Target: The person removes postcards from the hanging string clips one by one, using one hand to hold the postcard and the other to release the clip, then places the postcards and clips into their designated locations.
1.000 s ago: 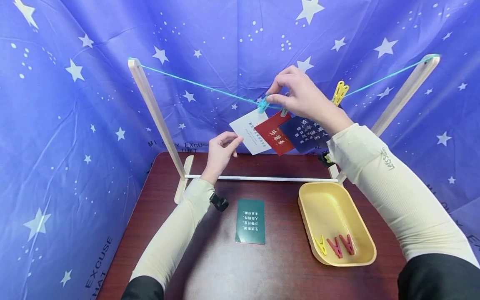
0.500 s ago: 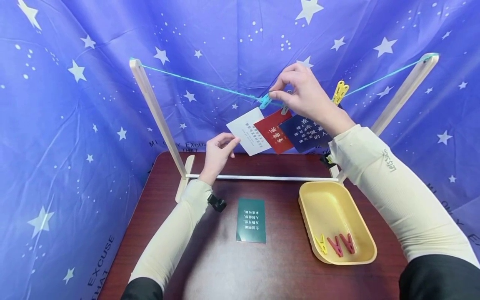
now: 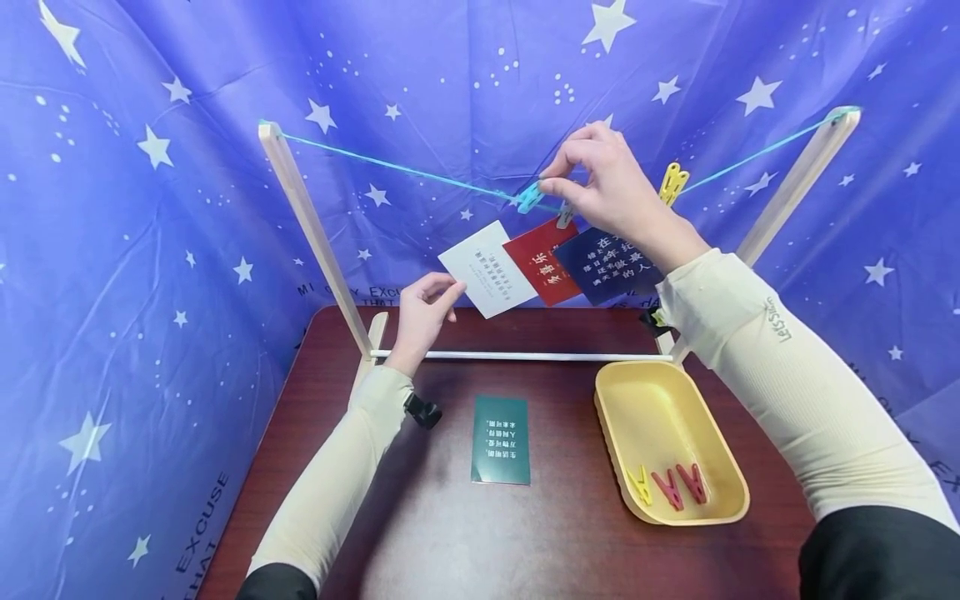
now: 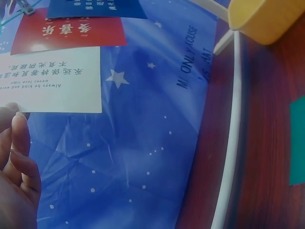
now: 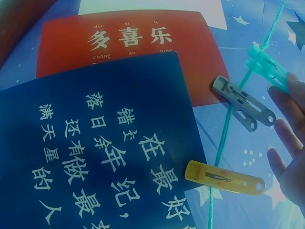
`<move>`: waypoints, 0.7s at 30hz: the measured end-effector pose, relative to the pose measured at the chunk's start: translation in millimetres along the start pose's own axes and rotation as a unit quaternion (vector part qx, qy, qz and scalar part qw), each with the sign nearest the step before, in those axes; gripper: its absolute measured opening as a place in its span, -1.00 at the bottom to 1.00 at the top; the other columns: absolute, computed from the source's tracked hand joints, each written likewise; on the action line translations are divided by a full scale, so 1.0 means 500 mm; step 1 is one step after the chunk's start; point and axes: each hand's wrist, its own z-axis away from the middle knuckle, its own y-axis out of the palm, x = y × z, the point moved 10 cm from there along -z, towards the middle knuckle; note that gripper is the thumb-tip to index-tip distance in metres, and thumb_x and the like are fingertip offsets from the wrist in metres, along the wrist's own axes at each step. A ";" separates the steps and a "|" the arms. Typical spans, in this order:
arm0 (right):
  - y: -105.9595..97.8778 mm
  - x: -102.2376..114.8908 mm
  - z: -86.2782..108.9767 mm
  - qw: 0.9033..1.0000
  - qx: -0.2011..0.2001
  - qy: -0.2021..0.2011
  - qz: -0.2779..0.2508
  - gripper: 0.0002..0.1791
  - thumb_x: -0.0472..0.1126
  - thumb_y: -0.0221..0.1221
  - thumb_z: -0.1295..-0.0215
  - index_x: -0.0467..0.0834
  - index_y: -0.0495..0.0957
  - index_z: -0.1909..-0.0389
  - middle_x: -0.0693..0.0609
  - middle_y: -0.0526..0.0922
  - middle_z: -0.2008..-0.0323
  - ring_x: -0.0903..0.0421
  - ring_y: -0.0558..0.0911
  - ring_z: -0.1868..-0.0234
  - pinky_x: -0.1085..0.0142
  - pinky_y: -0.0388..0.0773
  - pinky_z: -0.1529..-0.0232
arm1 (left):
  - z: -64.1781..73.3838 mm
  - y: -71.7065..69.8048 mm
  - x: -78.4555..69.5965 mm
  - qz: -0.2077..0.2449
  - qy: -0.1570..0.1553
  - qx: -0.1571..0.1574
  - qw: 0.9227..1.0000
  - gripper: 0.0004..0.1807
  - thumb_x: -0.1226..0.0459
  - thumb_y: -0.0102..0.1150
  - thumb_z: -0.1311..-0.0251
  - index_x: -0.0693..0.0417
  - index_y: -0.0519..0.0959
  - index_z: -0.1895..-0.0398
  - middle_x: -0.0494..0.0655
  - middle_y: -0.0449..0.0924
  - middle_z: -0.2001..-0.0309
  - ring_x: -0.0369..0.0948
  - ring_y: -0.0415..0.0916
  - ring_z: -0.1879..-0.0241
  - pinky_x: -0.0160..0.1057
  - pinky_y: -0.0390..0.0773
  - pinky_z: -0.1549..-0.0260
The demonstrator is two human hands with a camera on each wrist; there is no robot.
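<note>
My left hand (image 3: 422,315) pinches the lower left corner of a white card (image 3: 487,271) between thumb and fingers. The card's top corner is apart from a turquoise clothespin (image 3: 530,198) at the string. My right hand (image 3: 611,179) pinches that clothespin by its handle ends; in the right wrist view its jaws lie over the string (image 5: 224,133). Beside it hangs a red card (image 3: 542,262) from a grey clothespin (image 5: 243,100). A navy card (image 3: 607,267) overlaps the red one and hangs from a yellow clothespin (image 5: 224,177).
The string spans two wooden posts (image 3: 311,225) joined below by a white bar (image 3: 517,356). A green card (image 3: 501,439) lies on the dark red table (image 3: 450,533). At right, a yellow tray (image 3: 652,417) holds a yellow and two red clothespins (image 3: 667,489).
My left hand has drawn the white card left and slightly down, away from the turquoise clothespin. The right hand has stayed near the string, holding the clothespin.
</note>
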 end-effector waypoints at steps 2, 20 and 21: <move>-0.001 -0.001 0.001 1.000 -0.002 0.000 -0.001 -0.89 -0.34 0.36 -0.35 -0.34 0.70 0.30 -0.24 0.65 0.19 -0.15 0.48 -0.05 0.06 0.00 -0.55 | 0.002 -0.003 0.003 -0.001 -0.004 -0.002 1.000 -0.85 0.44 0.35 -0.30 0.45 0.66 0.22 0.30 0.71 0.29 -0.30 0.42 0.72 -0.44 0.43 0.63; -0.019 -0.011 0.023 1.000 -0.013 0.023 -0.011 -0.90 -0.32 0.36 -0.36 -0.30 0.71 0.24 -0.19 0.62 0.20 -0.09 0.43 -0.12 0.02 0.04 -0.53 | 0.031 -0.029 -0.038 -0.008 -0.016 -0.010 1.000 -0.88 0.54 0.28 -0.30 0.56 0.60 0.23 0.28 0.71 0.35 -0.19 0.43 0.71 -0.45 0.45 0.62; -0.020 -0.011 0.025 1.000 -0.013 0.026 -0.011 -0.91 -0.32 0.36 -0.36 -0.30 0.71 0.24 -0.19 0.62 0.19 -0.09 0.43 -0.14 0.02 0.07 -0.50 | 0.033 -0.030 -0.041 -0.006 -0.016 -0.009 1.000 -0.88 0.54 0.28 -0.30 0.57 0.60 0.23 0.16 0.72 0.38 -0.18 0.44 0.71 -0.45 0.46 0.62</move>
